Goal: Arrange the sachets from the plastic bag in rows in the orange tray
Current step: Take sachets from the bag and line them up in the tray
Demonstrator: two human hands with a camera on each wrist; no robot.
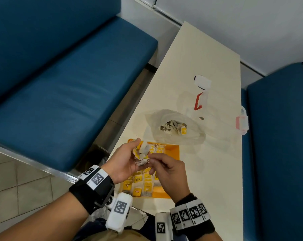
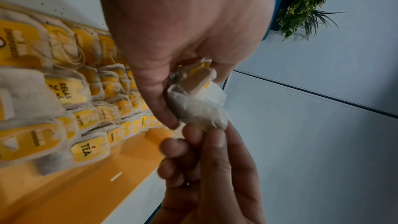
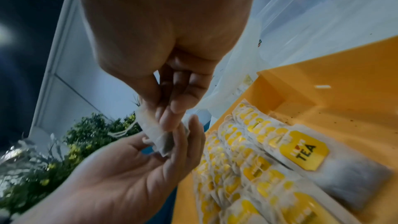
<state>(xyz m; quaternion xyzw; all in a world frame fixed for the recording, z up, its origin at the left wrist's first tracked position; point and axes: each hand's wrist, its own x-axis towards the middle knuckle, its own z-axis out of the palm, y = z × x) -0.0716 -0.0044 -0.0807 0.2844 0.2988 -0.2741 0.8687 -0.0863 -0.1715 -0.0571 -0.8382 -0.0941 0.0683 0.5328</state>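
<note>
The left hand (image 1: 124, 162) is cupped palm-up over the orange tray (image 1: 171, 150), its grip curled round a small bunch of sachets (image 1: 143, 153); how many it holds cannot be told, since they are crumpled together and partly hidden. The right hand (image 1: 166, 173) meets it from the right, its grip narrow, thumb and fingertips (image 2: 213, 142) pinching the end of one white sachet (image 2: 198, 113) out of that bunch, apparently to separate it for placing.

Below the hands, the tray lies on the near part of the desk (image 1: 208, 171). Its left side is filled with rows of yellow-tagged sachets (image 3: 258, 168), overlapped like shingles and running from the near end to the far end. The right strip of the tray floor is bare orange, so there is room for about one more row.

Just beyond the tray's far right corner lies the plastic bag (image 1: 175, 126), open and slumped, with a small heap of sachets left inside.

In my judgement the task is well past halfway: most sachets are laid, while the handful in the left hand and the remainder in the bag have yet to go in.
</note>
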